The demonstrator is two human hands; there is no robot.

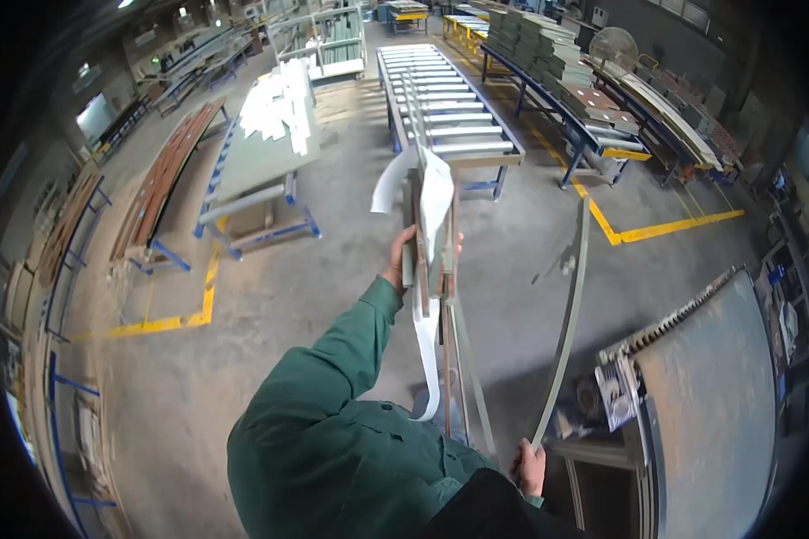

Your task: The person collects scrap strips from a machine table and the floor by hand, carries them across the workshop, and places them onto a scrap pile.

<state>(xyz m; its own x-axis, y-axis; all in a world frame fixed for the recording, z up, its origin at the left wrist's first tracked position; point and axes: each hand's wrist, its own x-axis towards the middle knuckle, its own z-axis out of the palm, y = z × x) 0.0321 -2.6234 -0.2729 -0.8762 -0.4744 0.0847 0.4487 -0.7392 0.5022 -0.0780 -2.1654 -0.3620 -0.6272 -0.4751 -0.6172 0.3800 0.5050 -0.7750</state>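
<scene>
My left hand (399,259) is wrapped round a bundle of long narrow strips (420,269), some grey-green, some brown. White strips (437,193) lie among them; one curls out at the left and another hangs down in front of my green jacket. Fingertips show on the bundle's right side. Low at the right, my right hand (530,469) is closed round the lower end of a long, curved grey-green strip (567,332), which rises away from me over the floor.
Ahead stands a roller table (449,119). A bench with white pieces (279,106) is at the left, beside a rack of reddish strips (166,171). Stacked boards (535,49) are at the back right. A machine with a large flat top (710,395) stands close at the right.
</scene>
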